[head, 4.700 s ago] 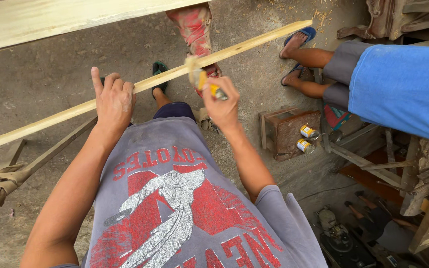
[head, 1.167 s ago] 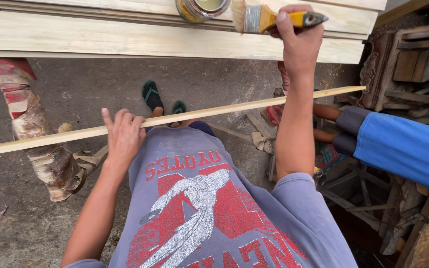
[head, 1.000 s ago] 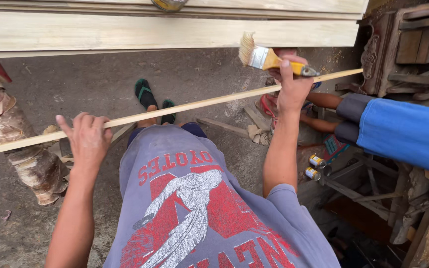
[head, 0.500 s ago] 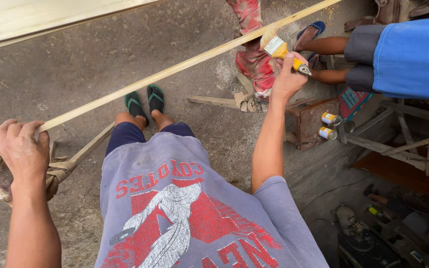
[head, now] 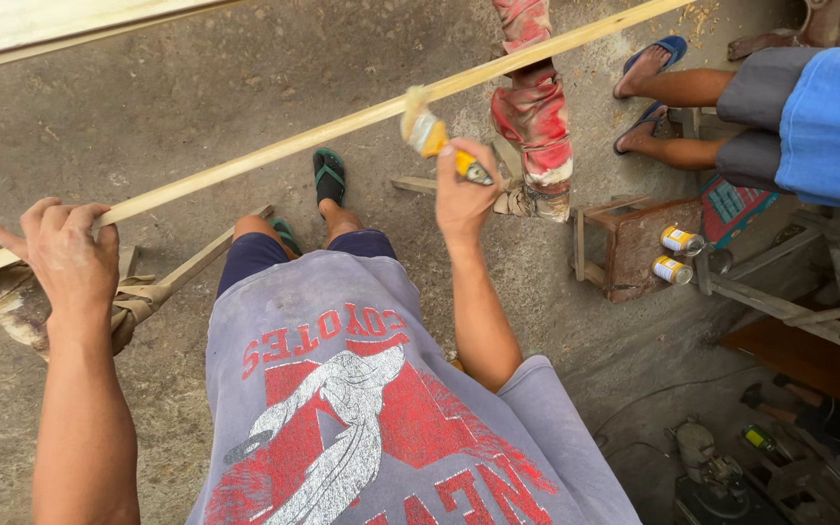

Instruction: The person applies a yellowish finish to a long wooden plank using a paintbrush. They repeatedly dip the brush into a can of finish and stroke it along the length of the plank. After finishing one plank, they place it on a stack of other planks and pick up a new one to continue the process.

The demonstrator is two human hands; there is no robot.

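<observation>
- My left hand [head: 68,261] is wrapped over the near end of the long pale wooden strip [head: 274,156], fingers curled on top and clamped on it, forefinger sticking out to the side.
- The strip runs on a slant from that hand, up and across to the far right, over the bare concrete floor [head: 177,107].
- My right hand [head: 466,190] is closed tight on the yellow handle of a flat paintbrush [head: 428,133]; its pale bristles touch the strip about halfway along.
- Under the strip: my feet in green-strapped sandals [head: 329,175], and a red-and-white stained post [head: 535,109] just beside the brush.
- Below my left hand, a rough trestle bound with knotted cloth [head: 143,297].
- Far right, another person sits in a blue top [head: 838,122] and blue sandals, legs reaching close under the strip's far end.
- Beside them a rusty brown box stool [head: 634,243] with two small yellow-labelled cans [head: 678,255] lying against it.
- Top left, a broad pale plank [head: 51,24] crosses the corner.
</observation>
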